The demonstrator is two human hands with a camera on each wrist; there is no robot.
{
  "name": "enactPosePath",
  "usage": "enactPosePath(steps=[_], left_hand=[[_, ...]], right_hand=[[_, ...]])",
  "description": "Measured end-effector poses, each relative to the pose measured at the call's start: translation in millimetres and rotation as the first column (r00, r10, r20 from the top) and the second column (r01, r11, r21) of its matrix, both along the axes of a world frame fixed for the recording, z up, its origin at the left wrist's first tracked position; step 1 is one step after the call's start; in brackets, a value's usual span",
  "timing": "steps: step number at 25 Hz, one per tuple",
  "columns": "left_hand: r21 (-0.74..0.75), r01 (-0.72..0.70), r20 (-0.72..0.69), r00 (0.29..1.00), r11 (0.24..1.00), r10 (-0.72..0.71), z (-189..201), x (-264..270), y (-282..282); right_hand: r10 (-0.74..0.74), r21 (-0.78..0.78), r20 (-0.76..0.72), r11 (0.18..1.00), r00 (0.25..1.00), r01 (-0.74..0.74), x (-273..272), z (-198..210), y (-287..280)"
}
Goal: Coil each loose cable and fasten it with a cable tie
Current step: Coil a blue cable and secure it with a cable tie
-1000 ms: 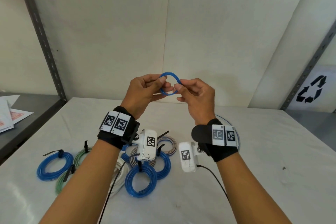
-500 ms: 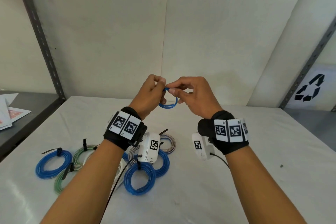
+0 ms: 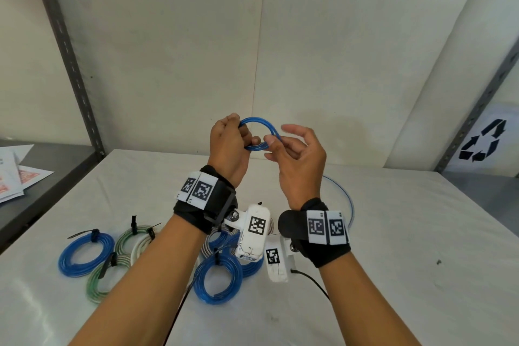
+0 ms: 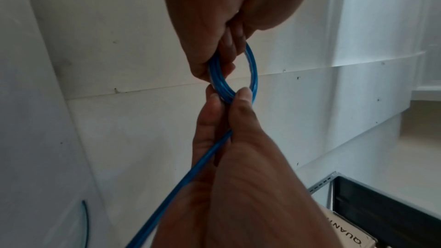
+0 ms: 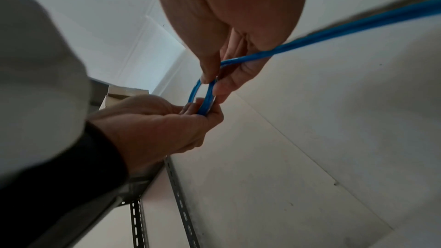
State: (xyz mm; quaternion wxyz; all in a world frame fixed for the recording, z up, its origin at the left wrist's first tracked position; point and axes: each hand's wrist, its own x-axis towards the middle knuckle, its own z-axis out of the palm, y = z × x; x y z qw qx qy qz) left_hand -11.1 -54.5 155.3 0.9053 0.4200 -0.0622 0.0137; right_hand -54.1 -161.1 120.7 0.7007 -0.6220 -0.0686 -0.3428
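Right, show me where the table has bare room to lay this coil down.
Bare table lies right of the right hand, beyond the loose blue cable, and along the near edge. It is crowded left of centre, where the tied coils lie under the left hand.

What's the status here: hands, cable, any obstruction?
Left hand grips blue coil. Right hand pinches coil, feeding loose tail. No tie on yet. Nothing in the way.

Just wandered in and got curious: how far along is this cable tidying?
Done: several tied coils lie on the table. In hand: the left hand grips a small blue coil while the right hand pinches it. Left: its loose tail trails to the table, and no tie is on it yet.
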Motion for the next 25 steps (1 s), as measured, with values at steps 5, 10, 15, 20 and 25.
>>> enactPosePath(steps=[5,10,15,20,25], left_hand=[[0.006,-0.001,-0.015,1.000,1.000,0.001,0.4,-2.2,-2.2],[0.037,0.001,-0.005,1.000,0.999,-0.001,-2.1,-4.2,-8.0],[0.468,0.063,0.089,0.989,0.881,-0.118,-3.6,-2.6,7.1],[0.764,0.038,0.172,0.950,0.645,-0.260,-11.5,-2.1,12.9],[0.723,0.024,0.189,0.954,0.690,-0.231,-16.3,-3.3,5.7]], right_hand=[[0.005,-0.115,0.000,0.993,1.000,-0.005,-0.5,1.3,-11.2],[-0.005,-0.076,0.034,0.997,0.999,0.007,0.3,-5.3,-6.6],[-0.012,-0.251,-0.014,0.968,1.000,0.008,5.8,2.6,-29.2],[0.011,-0.703,-0.176,0.698,0.984,-0.133,2.6,19.8,-47.8],[0.067,-0.636,-0.249,0.741,0.966,-0.215,-1.0,26.5,-53.9]])
